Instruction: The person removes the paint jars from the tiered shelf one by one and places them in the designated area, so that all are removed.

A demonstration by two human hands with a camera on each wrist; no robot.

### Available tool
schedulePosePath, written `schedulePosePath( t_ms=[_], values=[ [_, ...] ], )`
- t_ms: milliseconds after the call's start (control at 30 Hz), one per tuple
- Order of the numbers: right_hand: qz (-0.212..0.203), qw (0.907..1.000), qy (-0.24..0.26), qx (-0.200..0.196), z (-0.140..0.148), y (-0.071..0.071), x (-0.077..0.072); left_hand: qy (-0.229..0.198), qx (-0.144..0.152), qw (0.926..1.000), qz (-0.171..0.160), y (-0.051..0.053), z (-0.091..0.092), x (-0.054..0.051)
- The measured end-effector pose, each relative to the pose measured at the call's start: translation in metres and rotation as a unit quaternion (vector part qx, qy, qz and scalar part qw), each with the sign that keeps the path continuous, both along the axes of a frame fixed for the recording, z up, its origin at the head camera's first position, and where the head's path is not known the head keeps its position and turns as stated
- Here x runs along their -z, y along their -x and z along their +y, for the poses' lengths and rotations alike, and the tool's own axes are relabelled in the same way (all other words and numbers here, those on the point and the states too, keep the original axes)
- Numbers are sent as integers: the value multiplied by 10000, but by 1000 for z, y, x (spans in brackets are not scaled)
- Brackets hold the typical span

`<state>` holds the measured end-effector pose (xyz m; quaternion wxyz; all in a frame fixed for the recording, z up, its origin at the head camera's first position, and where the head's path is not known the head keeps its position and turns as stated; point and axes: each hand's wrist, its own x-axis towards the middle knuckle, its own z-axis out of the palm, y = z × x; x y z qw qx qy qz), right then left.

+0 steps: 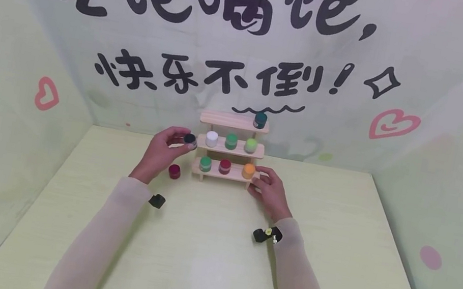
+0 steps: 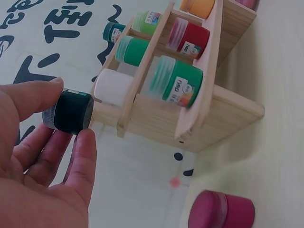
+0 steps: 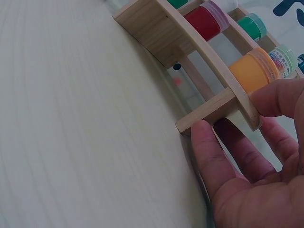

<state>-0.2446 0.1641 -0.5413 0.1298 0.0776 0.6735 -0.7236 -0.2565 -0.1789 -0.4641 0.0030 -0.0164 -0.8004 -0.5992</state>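
Dark jar (image 1: 190, 141) hangs just beside the left end of the wooden shelf (image 1: 227, 120).
Left hand (image 1: 161, 152) pinches it between thumb and fingers; right hand (image 1: 275, 194) grips the shelf's lowest tier at its right end, near the orange jar (image 1: 248, 171). Magenta jar (image 1: 174, 171) sits left of the shelf.

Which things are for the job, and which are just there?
Probably for the job:
dark jar in the left hand
wooden shelf, right hand touching it
seven jars on it
dark pink jar on the table

Just there:
wall writing
pink hearts
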Motion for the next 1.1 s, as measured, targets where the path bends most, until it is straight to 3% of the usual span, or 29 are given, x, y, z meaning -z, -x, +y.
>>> schedulePosePath(
  t_ms=[433, 733, 1100],
  values=[
    [-53, 10000, -65, -22, 0, 0, -1, 190, -124, 9996, -182, -11, -20, 22],
    [-53, 10000, 7, 5, 0, 0, -1, 266, -149, 9995, 19, -15, -37, 39],
    [-78, 10000, -2, 13, 0, 0, -1, 442, -258, 9984, -243, -25, -60, 52]
  ],
)
